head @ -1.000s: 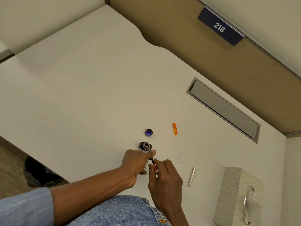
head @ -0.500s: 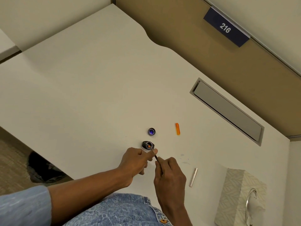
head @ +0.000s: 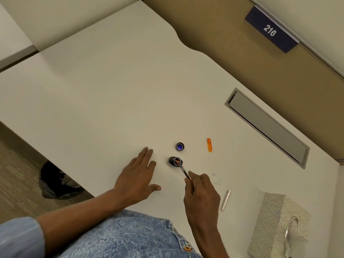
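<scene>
A small dark ink bottle (head: 172,161) stands open on the white desk (head: 104,94). Its round cap (head: 180,146), blue inside, lies just beyond it. My right hand (head: 201,190) pinches a thin dark pen part (head: 183,170) whose orange tip sits in the bottle's mouth. My left hand (head: 137,175) lies flat on the desk to the left of the bottle, fingers straight, apart from it. An orange pen piece (head: 209,144) lies to the right of the cap. A silver pen barrel (head: 225,200) lies to the right of my right hand.
A patterned tissue box (head: 275,226) stands at the desk's right front. A grey cable hatch (head: 266,125) is set in the desk at the back right. A brown partition with a sign reading 216 (head: 270,30) rises behind. A dark bin (head: 55,181) sits under the desk's left edge.
My left hand has let go of the bottle and moved left, now flat on the desk. My right hand still holds the pen part with its tip in the bottle.
</scene>
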Motion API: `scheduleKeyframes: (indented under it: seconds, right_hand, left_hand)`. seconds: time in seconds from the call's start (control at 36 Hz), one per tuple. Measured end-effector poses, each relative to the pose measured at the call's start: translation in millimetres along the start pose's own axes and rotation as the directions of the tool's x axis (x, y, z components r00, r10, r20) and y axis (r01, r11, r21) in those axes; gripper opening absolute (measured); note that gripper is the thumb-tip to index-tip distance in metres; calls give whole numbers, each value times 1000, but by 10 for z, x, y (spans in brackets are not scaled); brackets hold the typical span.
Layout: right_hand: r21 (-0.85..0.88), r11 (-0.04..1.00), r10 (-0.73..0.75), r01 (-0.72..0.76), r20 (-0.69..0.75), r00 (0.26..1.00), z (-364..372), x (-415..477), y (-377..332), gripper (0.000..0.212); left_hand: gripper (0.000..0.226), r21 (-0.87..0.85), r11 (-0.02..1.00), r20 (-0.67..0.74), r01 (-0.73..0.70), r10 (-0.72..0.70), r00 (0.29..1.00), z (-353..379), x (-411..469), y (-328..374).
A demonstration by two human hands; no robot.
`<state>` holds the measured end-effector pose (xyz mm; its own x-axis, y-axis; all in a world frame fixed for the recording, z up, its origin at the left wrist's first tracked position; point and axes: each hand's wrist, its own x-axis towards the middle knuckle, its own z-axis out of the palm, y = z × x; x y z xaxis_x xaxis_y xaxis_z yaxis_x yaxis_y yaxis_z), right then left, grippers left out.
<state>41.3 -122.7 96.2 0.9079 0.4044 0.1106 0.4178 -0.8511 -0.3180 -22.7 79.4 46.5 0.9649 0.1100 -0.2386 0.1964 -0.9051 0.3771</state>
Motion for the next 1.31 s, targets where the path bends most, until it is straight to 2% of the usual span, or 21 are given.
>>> scheduleKeyframes:
  seconds: [0.11,0.19,0.47,0.81,1.14,1.31]
  right_hand:
    - [2,1000,14,-14,-7,1000,-1,9,-1,26]
    - [-3,1000,12,-12,-11,1000,-14,23,1,27]
    - [-46,998,-34,34,-6,999,21,35,23,16]
    - [-38,999,-1,1,9,1000,2,-15,4,18]
    - [-47,999,-9,8,-31,999,-7,-51,0,21]
    - [-46,999,-15,13,-44,999,-11,-81,22,16]
  left_hand:
    - [116,62,995,81,-73,68,994,56,23,-113]
    - [126,103,991,137,-88,74,988,131,-9,-148]
    - [125,76,991,169,-112,98,981,202,1,-200]
    - [124,99,988,234,-114,89,968,187,15,-203]
    - [127,93,991,227,-101,78,971,220,36,-187]
    - [127,103,990,230,-96,70,971,202,34,-172]
